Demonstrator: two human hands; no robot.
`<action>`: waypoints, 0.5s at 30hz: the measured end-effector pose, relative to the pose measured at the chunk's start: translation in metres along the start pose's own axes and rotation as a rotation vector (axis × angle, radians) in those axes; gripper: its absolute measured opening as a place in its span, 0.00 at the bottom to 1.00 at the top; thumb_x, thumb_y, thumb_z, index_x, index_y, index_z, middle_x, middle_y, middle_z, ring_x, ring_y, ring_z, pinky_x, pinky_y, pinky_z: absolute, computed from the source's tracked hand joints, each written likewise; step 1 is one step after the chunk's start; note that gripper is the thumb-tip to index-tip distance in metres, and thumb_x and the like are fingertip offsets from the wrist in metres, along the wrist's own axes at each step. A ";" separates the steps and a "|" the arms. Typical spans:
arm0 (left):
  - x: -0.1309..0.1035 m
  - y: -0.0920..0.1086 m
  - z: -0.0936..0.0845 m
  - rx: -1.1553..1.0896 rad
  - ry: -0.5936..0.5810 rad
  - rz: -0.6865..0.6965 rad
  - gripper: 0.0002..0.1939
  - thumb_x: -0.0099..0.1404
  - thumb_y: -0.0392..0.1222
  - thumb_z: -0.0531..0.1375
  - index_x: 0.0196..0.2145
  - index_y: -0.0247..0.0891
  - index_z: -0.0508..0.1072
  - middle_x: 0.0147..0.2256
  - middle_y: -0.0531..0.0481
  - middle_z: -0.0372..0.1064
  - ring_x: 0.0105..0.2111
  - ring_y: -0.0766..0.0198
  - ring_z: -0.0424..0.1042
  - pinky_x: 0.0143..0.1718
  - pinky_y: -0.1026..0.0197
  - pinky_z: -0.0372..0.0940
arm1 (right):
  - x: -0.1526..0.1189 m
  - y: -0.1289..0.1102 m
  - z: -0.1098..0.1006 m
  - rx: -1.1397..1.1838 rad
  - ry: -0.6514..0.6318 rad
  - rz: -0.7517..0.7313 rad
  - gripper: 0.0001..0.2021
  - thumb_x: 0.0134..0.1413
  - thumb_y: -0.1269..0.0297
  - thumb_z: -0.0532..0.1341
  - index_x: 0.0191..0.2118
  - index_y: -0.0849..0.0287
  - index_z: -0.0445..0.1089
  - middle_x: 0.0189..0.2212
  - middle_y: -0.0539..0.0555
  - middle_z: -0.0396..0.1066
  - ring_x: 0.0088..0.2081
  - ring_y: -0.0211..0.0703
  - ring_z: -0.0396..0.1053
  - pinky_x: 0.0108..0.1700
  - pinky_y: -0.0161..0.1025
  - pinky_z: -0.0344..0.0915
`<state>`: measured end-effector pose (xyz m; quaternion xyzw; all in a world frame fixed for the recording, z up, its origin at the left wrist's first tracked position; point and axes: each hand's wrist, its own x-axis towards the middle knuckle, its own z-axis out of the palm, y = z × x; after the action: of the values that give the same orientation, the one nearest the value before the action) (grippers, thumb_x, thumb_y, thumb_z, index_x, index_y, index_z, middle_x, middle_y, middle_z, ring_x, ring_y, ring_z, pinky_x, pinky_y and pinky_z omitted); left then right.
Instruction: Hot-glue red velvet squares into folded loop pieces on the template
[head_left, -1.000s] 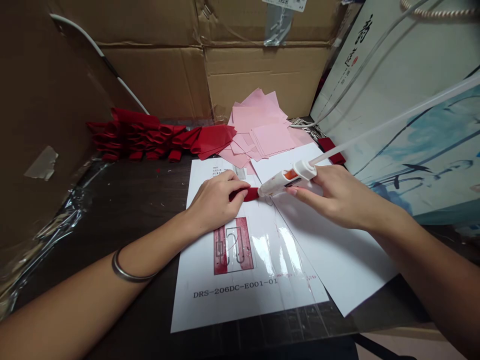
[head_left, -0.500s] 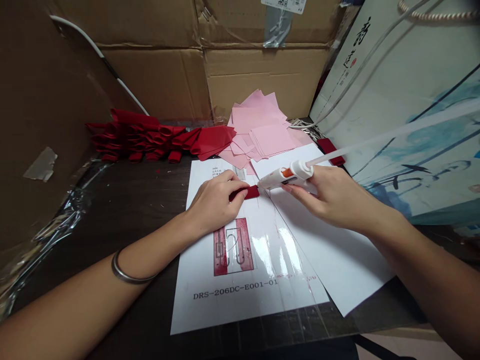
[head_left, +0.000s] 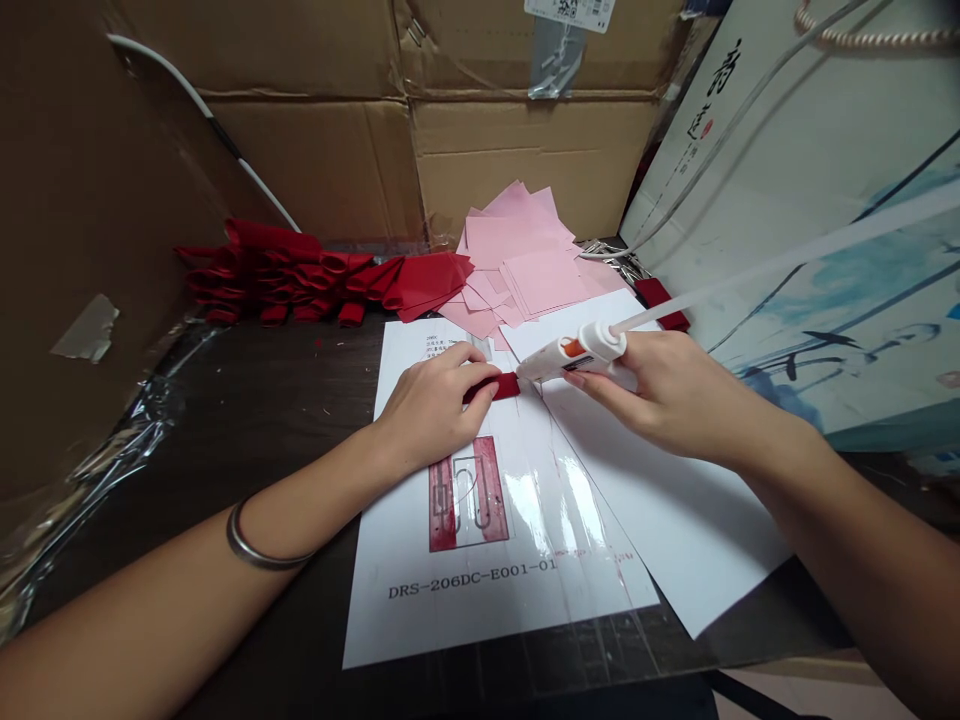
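Note:
A small dark red strip [head_left: 508, 385] lies on a printed white sheet [head_left: 525, 600], with its left part pinched between the thumb and fingers of my left hand [head_left: 439, 400]. My right hand [head_left: 667, 395] grips a white glue gun [head_left: 574, 355] with an orange part on its side. The gun's nozzle points left and is at the strip's right end; whether they touch is too small to tell. A long translucent glue stick [head_left: 720, 285] runs out of the back of the gun toward the upper right.
Red folded pieces [head_left: 285, 275] are piled at the back left, beside pink paper squares [head_left: 525, 250]. Cardboard [head_left: 525, 150] stands behind. A pale printed panel [head_left: 847, 300] and a grey cable [head_left: 697, 180] stand at the right. Another white sheet [head_left: 675, 530] lies beneath my right hand.
The hands and the glue gun stay nearly where they were. The rear end of the glue stick has dipped slightly, and the whole view has shifted a little.

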<state>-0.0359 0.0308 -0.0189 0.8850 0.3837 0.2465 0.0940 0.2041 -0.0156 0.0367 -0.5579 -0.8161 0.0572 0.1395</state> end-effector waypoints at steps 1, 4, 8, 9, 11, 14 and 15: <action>0.000 0.000 0.000 0.000 0.000 0.002 0.12 0.68 0.38 0.55 0.43 0.38 0.78 0.42 0.48 0.71 0.34 0.62 0.71 0.36 0.57 0.66 | 0.000 -0.001 0.000 0.000 -0.003 0.004 0.17 0.63 0.51 0.51 0.27 0.56 0.60 0.23 0.52 0.65 0.24 0.41 0.58 0.29 0.40 0.52; 0.000 0.000 0.000 0.002 0.003 0.006 0.12 0.68 0.38 0.55 0.43 0.38 0.78 0.42 0.48 0.72 0.34 0.62 0.71 0.36 0.58 0.67 | 0.000 -0.001 0.000 0.017 -0.009 0.009 0.17 0.63 0.51 0.52 0.27 0.57 0.61 0.22 0.51 0.65 0.23 0.40 0.58 0.29 0.40 0.52; 0.000 0.001 -0.001 -0.006 0.006 0.002 0.12 0.68 0.38 0.55 0.43 0.36 0.77 0.41 0.46 0.72 0.35 0.61 0.71 0.35 0.58 0.66 | -0.002 0.005 0.001 0.114 0.029 0.027 0.16 0.61 0.52 0.54 0.28 0.57 0.64 0.21 0.49 0.65 0.23 0.40 0.60 0.27 0.39 0.52; 0.000 0.001 -0.001 -0.007 0.009 0.001 0.12 0.68 0.38 0.55 0.43 0.36 0.77 0.41 0.45 0.72 0.35 0.61 0.71 0.35 0.58 0.66 | -0.003 0.007 0.002 0.151 0.046 0.037 0.15 0.61 0.52 0.55 0.29 0.57 0.66 0.21 0.49 0.65 0.24 0.40 0.61 0.27 0.39 0.53; 0.000 0.000 -0.001 -0.006 0.014 -0.001 0.12 0.68 0.38 0.55 0.43 0.35 0.76 0.40 0.45 0.72 0.35 0.61 0.71 0.35 0.57 0.66 | -0.004 0.011 0.002 0.228 0.074 0.063 0.14 0.61 0.52 0.56 0.31 0.56 0.70 0.22 0.49 0.67 0.25 0.40 0.63 0.27 0.39 0.54; 0.000 0.000 -0.001 -0.004 0.024 -0.004 0.12 0.68 0.38 0.54 0.42 0.36 0.76 0.40 0.44 0.72 0.36 0.60 0.71 0.35 0.57 0.66 | -0.005 0.014 0.001 0.308 0.075 0.108 0.14 0.62 0.52 0.56 0.33 0.55 0.72 0.21 0.49 0.66 0.23 0.40 0.62 0.25 0.39 0.54; 0.000 0.000 -0.001 -0.005 0.025 -0.005 0.12 0.68 0.38 0.54 0.42 0.36 0.76 0.40 0.45 0.72 0.36 0.60 0.71 0.36 0.57 0.66 | -0.005 0.014 0.001 0.314 0.071 0.117 0.14 0.62 0.52 0.56 0.33 0.55 0.72 0.19 0.48 0.64 0.22 0.39 0.62 0.24 0.39 0.54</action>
<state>-0.0366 0.0312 -0.0181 0.8806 0.3865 0.2582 0.0919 0.2186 -0.0150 0.0315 -0.5777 -0.7577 0.1722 0.2500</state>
